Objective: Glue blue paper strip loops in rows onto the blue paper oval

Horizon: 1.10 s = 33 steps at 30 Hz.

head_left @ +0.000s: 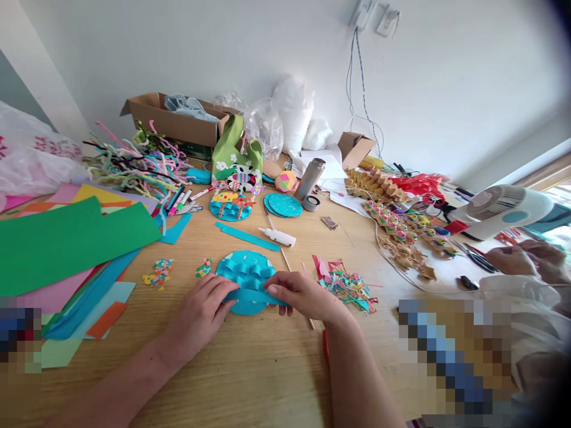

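Observation:
A round blue disc [248, 308] lies on the table in front of me, with rows of wavy blue paper loops on it. Across its near part runs a blue paper strip [255, 296]. My left hand [206, 304] is closed at the strip's left end, its fingertips over the disc's edge. The right end is pinched between the thumb and fingers of my right hand [302, 292]. Just beyond the disc lies a white glue bottle [277, 237], near another blue paper strip [248, 236]. Small colourful paper dots [204, 267] sit beside the disc's left edge.
Coloured paper sheets [66, 244] cover the left side. Paper scraps [350, 288] lie to the right. Behind stand a decorated blue disc [231, 208], plain blue discs [283, 205] and a metal flask [311, 178]. Another person's hands [526, 258] are at far right, below a fan [504, 208].

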Available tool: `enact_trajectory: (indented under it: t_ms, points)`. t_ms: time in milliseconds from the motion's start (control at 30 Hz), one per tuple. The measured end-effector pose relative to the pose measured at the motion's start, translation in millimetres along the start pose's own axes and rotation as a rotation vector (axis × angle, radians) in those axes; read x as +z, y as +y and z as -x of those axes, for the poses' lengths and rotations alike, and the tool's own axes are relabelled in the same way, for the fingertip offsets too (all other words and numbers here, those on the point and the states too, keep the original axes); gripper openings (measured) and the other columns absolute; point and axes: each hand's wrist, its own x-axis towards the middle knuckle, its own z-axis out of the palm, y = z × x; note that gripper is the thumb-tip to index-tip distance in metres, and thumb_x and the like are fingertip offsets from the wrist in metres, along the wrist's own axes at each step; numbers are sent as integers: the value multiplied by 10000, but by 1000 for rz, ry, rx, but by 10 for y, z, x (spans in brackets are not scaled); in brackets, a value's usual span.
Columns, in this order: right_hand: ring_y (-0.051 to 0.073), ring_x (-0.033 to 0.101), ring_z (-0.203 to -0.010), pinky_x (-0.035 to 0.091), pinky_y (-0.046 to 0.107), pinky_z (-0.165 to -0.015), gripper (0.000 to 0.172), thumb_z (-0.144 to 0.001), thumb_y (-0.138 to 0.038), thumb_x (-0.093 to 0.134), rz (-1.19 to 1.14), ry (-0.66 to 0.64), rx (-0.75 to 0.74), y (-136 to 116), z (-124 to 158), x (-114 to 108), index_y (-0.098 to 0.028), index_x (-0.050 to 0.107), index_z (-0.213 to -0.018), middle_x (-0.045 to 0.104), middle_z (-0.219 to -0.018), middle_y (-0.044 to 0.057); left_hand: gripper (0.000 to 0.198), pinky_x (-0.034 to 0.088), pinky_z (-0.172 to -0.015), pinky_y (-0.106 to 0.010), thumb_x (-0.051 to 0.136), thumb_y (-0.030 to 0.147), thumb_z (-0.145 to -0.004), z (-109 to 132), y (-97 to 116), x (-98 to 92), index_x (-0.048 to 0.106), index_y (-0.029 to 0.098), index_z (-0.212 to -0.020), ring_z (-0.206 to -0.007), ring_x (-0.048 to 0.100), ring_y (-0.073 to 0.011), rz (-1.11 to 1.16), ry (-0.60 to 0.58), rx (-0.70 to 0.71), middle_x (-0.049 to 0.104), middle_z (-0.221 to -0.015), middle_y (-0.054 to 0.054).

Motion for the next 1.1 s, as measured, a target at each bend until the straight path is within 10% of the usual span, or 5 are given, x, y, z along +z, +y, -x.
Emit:
enact_trajectory:
  t_ms: [233,500,1100]
  points:
    - [136,622,-722,447,242,-657,325,-920,-431,612,363,326,-273,-151,12,252,-210,621,-1158,677,-840,15,155,529,-846,-359,521,188,-957,-21,27,0,602,185,-1088,-944,603,-200,-38,-20,43,678,-982,-43]
    - [141,630,-809,435,219,-690,155,-885,-160,640,431,267,-365,-88,-121,515,-220,589,-1018,691,-929,10,206,535,-867,-370,531,205,-949,-6,38,-13,567,207,-1151,-1000,594,-212,-30,-55,-18,656,-1056,-50]
    - [188,668,-908,457,254,-755,178,-951,-242,577,781,200,-248,-208,-90,514,-209,703,-1074,688,-1002,62,343,562,-844,-389,417,22,-860,191,106,-107,694,152,-1015,-947,593,-221,-258,2,30,710,-994,-73]
